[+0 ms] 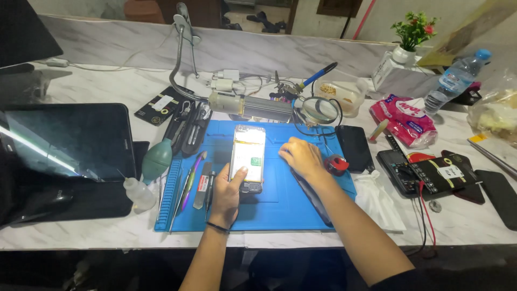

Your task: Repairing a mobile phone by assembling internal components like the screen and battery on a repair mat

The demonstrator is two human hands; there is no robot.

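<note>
Closest to you, your left hand [226,196] sits on the blue repair mat [280,199], fingers curled around the lower end of the opened phone [247,157], thumb pressed on its left edge. The phone lies face down near the middle of the mat, back cover off, insides lit up bright. There's a thin black band on that wrist.

Your right hand [302,157] rests just right of the phone, knuckles up, fingers bent loosely down onto the mat. Can't tell if it's pinching anything, it looks like it holds nothing. A small red thing [336,165] sits right beside it at the mat's edge.

Left of the phone you've got a row of tools [198,180] lined up on the mat, then a teal air blower [157,160] and a little clear squeeze bottle [139,193] on the marble worktop [75,231]. A dark tablet [67,140] lies further left.

To your right: a black multimeter [397,168] and a dark phone [354,147] lying flat.

Further back there's a magnifying glass [321,109], a soldering iron with a blue handle [319,74], a pink packet [404,119], a water bottle [455,80] and a small potted plant [412,33].
</note>
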